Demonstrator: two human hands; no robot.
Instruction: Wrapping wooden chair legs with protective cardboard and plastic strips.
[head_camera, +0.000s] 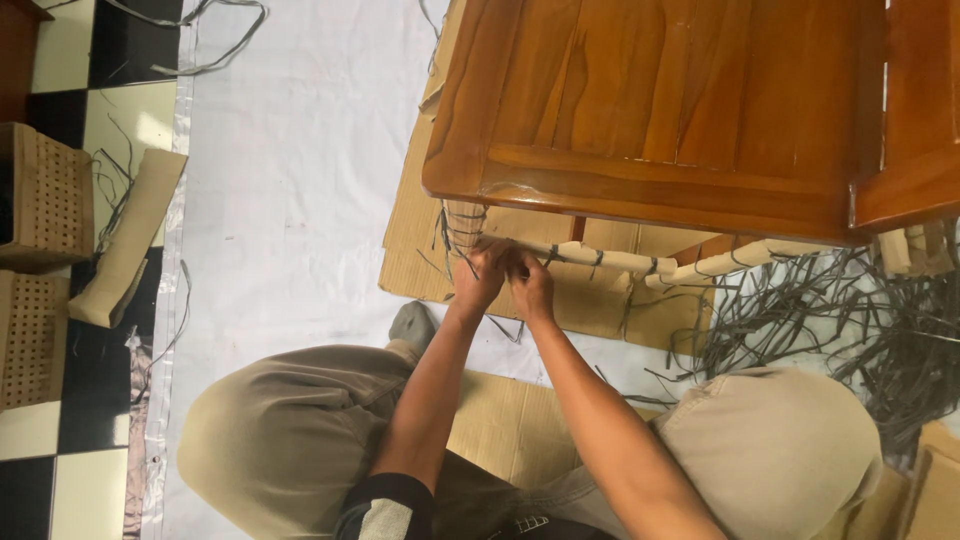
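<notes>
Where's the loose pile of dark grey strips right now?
In the head view, the pile of dark grey strips lies on the floor at right, under the wooden furniture, beside the person's knee.

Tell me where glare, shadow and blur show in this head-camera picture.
Head view: soft glare streaks the varnished wooden table top; the table casts shadow on the cardboard under its edge, where the left hand and right hand pinch grey strapping; the hands look slightly soft, edges mildly distorted.

The wooden tabletop (660, 100) overhung the hands at twelve o'clock, blocking upward passage. Tangled grey strips (850, 310) crowded three o'clock. Open white sheet (290, 200) lay at nine o'clock.
</notes>
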